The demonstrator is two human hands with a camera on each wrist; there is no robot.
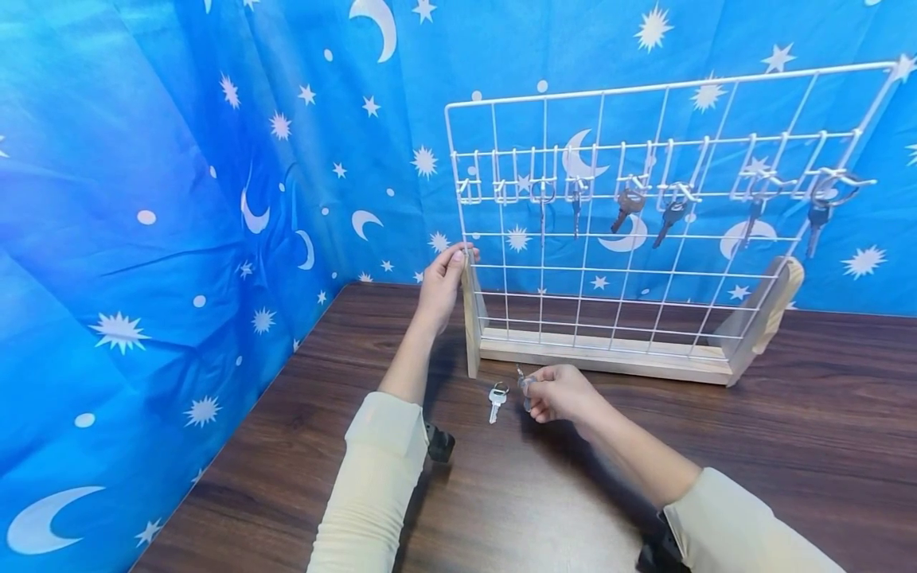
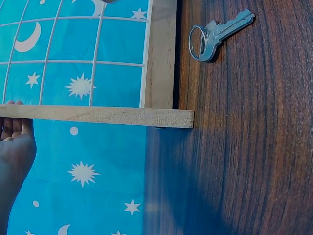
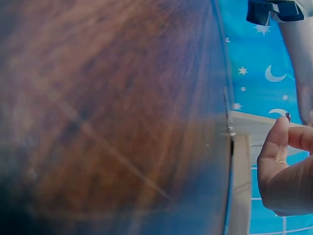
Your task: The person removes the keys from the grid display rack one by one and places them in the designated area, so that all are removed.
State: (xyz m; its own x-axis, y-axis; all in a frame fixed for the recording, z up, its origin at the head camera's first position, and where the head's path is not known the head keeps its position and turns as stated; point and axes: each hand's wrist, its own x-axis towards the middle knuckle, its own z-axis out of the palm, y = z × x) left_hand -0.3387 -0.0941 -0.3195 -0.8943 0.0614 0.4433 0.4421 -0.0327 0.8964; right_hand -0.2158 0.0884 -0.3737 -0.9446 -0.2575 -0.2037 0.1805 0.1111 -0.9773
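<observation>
A white wire grid rack stands in a wooden base. Its left upright is gripped near the top by my left hand, and in the left wrist view the fingers are at that wood. In front of the base, my right hand pinches a key between thumb and fingers, low over the table; the fingers partly hide it. Beside it, a silver key with a split ring lies flat on the wood. The left wrist view shows this loose key closer.
Several keys on rings hang from white hooks along the rack's upper part. The two leftmost hooks carry none. Blue cloth with moons and stars hangs behind the dark wooden table and along its left side.
</observation>
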